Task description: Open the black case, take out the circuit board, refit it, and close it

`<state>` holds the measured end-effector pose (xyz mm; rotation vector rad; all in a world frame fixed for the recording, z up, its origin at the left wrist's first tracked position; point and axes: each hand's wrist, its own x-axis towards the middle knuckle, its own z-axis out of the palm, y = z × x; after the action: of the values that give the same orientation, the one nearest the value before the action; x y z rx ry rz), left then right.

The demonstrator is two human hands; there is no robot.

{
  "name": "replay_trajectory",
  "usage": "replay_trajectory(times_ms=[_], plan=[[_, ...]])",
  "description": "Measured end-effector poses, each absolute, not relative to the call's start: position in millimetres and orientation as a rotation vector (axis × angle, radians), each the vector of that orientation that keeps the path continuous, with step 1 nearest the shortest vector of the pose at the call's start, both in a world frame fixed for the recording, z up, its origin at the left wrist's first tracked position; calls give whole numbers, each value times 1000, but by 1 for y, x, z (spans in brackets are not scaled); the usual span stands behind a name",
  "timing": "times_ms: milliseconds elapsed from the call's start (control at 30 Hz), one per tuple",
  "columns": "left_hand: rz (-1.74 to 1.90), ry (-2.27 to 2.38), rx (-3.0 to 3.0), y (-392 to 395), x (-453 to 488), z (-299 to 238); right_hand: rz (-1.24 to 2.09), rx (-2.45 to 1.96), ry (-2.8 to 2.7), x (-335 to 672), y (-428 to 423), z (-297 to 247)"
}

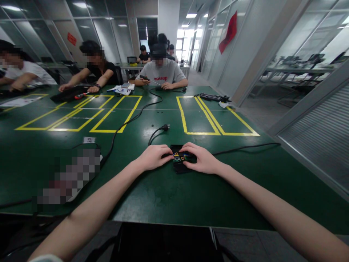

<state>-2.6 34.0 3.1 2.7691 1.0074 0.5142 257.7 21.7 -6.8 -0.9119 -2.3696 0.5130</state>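
An opened black power adapter casing (183,168) lies on the table in front of me, with a small circuit board (177,158) carrying yellow-ringed parts in it. From the left, my left hand (156,157) pinches the edge of the board between thumb and fingers. On the other side my right hand (203,158) is curled over the casing, thumb and fingers closed on its right part; what lies under the fingertips is partly hidden. A black power plug (165,127) on a short cord rests behind my left hand. Another black cord (245,147) runs rightward from behind my right hand.
Yellow tape outlines (201,133) mark the green table (152,203). A power strip, blurred out (73,178), lies at the left with a long cable (141,109). A folded black tripod (214,97) lies at far right. Several people sit across, one holding a screwdriver (154,83).
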Motion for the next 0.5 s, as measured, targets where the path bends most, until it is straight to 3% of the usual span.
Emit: replay_trajectory(times_ms=[500], plan=[[653,1042,2736,41,-7,0,341,-1095,-2282,248,19,-6]])
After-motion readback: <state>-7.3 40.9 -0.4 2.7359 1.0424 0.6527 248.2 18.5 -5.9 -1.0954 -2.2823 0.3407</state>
